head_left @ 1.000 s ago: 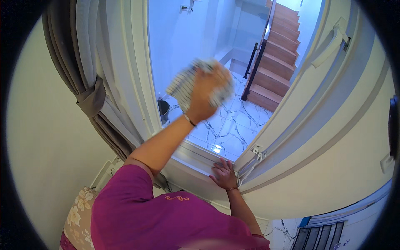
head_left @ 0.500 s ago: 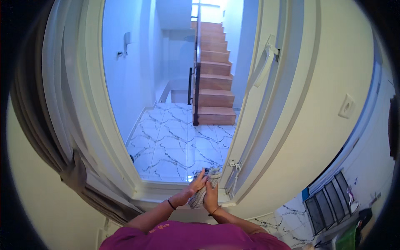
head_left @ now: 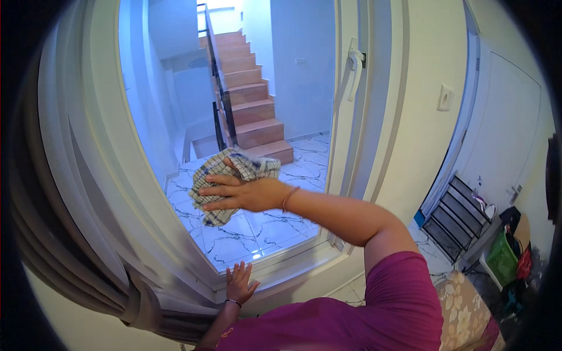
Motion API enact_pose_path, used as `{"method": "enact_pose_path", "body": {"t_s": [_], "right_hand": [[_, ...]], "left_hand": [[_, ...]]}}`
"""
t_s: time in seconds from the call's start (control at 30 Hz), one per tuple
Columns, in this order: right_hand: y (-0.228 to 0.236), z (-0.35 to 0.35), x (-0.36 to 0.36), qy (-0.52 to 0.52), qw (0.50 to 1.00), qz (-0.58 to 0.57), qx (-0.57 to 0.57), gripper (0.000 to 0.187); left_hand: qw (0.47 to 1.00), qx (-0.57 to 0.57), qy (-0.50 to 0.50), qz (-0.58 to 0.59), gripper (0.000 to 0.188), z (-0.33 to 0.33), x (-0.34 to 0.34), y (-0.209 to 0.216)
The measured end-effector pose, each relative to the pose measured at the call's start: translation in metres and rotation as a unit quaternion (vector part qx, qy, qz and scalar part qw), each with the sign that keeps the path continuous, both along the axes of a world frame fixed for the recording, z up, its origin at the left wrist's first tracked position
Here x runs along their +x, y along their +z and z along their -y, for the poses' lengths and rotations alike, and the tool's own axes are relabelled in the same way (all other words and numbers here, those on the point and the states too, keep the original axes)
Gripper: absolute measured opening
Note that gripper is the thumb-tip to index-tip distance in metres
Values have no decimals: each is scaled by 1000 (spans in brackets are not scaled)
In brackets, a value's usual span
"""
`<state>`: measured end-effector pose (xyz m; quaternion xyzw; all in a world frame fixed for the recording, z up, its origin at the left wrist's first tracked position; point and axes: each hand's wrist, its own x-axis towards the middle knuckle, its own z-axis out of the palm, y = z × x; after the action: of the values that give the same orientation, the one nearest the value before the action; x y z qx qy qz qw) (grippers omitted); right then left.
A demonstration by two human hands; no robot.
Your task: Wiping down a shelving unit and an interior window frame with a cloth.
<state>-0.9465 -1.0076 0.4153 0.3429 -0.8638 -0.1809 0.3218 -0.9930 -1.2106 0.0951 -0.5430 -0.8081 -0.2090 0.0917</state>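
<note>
Two bare hands at a window, set well apart. R hand: laid over a checked cloth (whitish w/ dark & blue lines), which sits crumpled against the lower L part of the window pane; fingers extended & splayed on top, not curled round it; thumb partly lost in the folds. L hand: fingers spread, resting at the lower frame, nr its L corner, below the cloth. Wrists: reddish bracelet on R, dark bracelet on L. Sleeve on R arm: magenta, short. Seen thru pane: wooden stairs w/ dark railing; marbled floor. R side of window: white handle. Further R: wall socket, dark tiered rack, green basket, white door. L side: grey-brown curtain, tied back.
</note>
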Motion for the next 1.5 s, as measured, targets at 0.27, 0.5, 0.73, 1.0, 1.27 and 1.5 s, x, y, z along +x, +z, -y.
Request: {"method": "enact_pose_path", "body": {"t_s": [0.27,0.5,0.73,1.0,1.27,1.5], "right_hand": [[195,-80,44,-194,892,-378,-155,69],[179,-37,7,-152,935,-312,-80,65],[248,-36,3,-108,947,-291,-79,58],[308,-45,13,-259,826,-419,-275,47],[293,-28,17,-208,920,-198,-266,51],[279,-117,36,-201,796,-543,-177,53]], "left_hand": [[998,-63,-9,20,71,-5,3,1],[999,-40,14,-16,68,3,-1,-9],[988,-92,47,-115,66,2,0,-17],[992,-72,41,-91,65,0,-1,-22],[997,-61,17,-36,65,0,0,-13],[999,-38,3,-9,66,-5,-2,-15]]}}
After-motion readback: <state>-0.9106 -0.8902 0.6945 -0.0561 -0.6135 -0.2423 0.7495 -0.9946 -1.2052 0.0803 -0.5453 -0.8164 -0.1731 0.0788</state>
